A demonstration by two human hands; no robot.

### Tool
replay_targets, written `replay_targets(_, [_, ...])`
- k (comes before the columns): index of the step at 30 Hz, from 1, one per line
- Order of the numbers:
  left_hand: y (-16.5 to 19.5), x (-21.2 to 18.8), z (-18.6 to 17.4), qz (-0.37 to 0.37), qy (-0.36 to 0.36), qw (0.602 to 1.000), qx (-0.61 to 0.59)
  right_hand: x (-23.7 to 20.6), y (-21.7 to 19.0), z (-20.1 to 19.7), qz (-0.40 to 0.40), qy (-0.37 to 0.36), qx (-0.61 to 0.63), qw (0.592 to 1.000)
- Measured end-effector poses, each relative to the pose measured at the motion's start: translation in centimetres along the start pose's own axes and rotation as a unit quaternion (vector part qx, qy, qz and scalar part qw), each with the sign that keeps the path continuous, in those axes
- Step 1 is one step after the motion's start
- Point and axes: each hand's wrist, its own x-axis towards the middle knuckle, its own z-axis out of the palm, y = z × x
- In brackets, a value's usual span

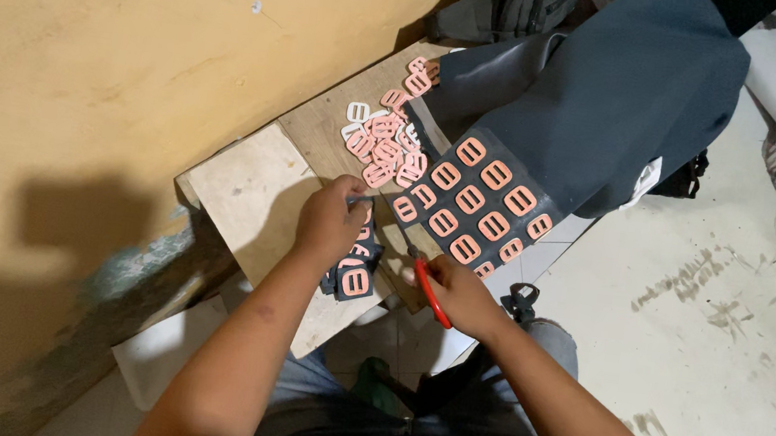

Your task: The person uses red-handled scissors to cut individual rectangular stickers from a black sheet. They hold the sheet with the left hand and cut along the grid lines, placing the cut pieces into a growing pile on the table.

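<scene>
- The left hand (329,221) pinches the near edge of a dark fabric sheet (605,106) on a wooden board (246,182); cut dark pieces lie just under its fingers
- The right hand (462,295) is clenched on red-handled scissors (429,286); their blades point at the sheet's edge, between both hands
- Pink slide buckles (473,199) sit in rows on the sheet; a loose heap (387,140) lies beyond the left hand

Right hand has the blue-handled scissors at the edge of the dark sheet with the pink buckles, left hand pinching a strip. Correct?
Not quite: the head view shows the scissors have red handles, not blue. The right hand does hold them at the dark sheet bearing pink buckles, and the left hand pinches a strip.
</scene>
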Motion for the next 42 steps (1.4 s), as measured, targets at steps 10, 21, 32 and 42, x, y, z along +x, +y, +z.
replay_targets(10, [2.0, -1.6, -0.9, 0.115, 0.168, 0.977, 0.059, -0.5, -1.7, 0.4, 0.040, -0.004, -0.022, 0.999])
replay_targets(21, [2.3, -14.9, 2.6, 0.154, -0.181, 0.971, -0.020, 1.8, 0.3, 1.9, -0.014, 0.039, -0.063, 0.997])
replay_targets(32, [-7.5, -18.5, 15.7, 0.053, -0.666, 0.690, 0.278, 3.5, 2.4, 0.3, 0.037, -0.062, 0.112, 0.991])
replay_targets(42, [-8.1, -11.2, 21.3, 0.005, -0.641, 0.735, 0.222, 8.5, 5.2, -2.3, 0.106, -0.154, 0.275, 0.943])
